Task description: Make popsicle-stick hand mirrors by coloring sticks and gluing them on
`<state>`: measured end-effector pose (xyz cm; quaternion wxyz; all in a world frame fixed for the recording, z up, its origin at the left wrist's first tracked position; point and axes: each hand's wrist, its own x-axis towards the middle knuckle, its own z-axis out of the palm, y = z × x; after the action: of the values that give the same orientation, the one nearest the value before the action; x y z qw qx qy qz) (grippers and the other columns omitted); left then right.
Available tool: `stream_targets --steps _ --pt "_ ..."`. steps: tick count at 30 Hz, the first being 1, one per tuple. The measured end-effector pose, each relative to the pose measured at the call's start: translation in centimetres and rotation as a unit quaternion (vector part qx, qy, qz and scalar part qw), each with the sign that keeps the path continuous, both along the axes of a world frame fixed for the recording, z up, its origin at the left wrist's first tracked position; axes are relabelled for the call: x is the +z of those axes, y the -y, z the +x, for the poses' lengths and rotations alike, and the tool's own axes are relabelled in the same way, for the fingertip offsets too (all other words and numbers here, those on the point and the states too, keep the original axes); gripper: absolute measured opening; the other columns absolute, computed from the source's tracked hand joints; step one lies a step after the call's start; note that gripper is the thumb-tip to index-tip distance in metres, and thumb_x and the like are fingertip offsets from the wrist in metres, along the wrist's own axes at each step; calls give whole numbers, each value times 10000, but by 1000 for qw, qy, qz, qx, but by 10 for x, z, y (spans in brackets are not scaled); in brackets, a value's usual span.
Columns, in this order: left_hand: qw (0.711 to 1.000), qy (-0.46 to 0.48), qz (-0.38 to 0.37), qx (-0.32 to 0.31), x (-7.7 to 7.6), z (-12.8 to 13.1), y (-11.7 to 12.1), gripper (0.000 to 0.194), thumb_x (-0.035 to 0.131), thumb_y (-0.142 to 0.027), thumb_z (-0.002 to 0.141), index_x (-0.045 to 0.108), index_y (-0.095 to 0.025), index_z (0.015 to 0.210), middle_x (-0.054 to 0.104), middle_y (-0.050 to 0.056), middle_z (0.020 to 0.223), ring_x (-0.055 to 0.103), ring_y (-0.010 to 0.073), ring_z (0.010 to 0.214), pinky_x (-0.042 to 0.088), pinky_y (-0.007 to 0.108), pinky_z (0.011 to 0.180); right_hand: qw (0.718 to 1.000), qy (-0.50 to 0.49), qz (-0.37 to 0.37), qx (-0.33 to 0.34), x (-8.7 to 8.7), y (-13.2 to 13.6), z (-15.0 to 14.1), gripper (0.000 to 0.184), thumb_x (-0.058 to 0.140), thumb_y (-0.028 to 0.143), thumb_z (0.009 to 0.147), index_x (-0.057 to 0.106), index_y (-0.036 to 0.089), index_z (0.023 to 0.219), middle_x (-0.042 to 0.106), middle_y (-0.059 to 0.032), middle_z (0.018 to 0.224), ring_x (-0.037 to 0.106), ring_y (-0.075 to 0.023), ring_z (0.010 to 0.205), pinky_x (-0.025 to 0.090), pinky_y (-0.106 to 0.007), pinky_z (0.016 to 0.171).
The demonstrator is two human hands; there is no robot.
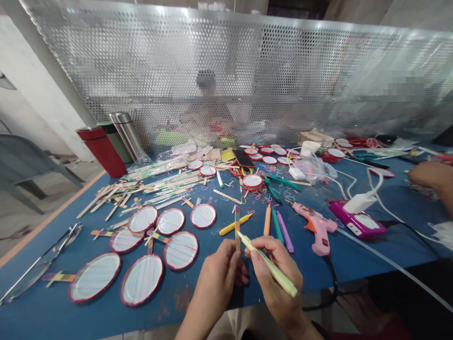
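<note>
Pinched upright in my left hand [222, 269] is a wooden craft stick [237, 226], coloured purple at its top and orange lower down. My right hand [278, 274] grips a pale yellow marker [271, 267], its tip touching or very close to the stick. Just beyond my hands lie a yellow marker [235, 224], an orange marker [267, 219], a teal marker [276, 224] and a purple marker [285, 231]. To the left are several round, red-rimmed white discs [181, 250], some with coloured stick handles [63, 277].
At right sit a pink glue gun [316, 226] and a purple power strip [357, 219] with cables. Plain craft sticks [106, 196], pliers [272, 189] and bottles [102, 148] are farther back. Glasses [44, 264] lie at left. Another person's arm [432, 177] reaches in from the right.
</note>
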<state>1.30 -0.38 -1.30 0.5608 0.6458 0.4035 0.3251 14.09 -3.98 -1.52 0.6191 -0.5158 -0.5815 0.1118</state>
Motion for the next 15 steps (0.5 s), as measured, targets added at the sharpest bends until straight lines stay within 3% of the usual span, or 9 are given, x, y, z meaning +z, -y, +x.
stream_targets --steps 15 --pt "1000 2 -1 3 -3 -1 -1 215 424 -393 953 534 -218 895 635 -4 656 647 157 554 526 236 545 1000 -16 6 -2 -1 0 0 91 540 166 912 596 238 901 618 39 810 617 -91 695 499 -177 640"
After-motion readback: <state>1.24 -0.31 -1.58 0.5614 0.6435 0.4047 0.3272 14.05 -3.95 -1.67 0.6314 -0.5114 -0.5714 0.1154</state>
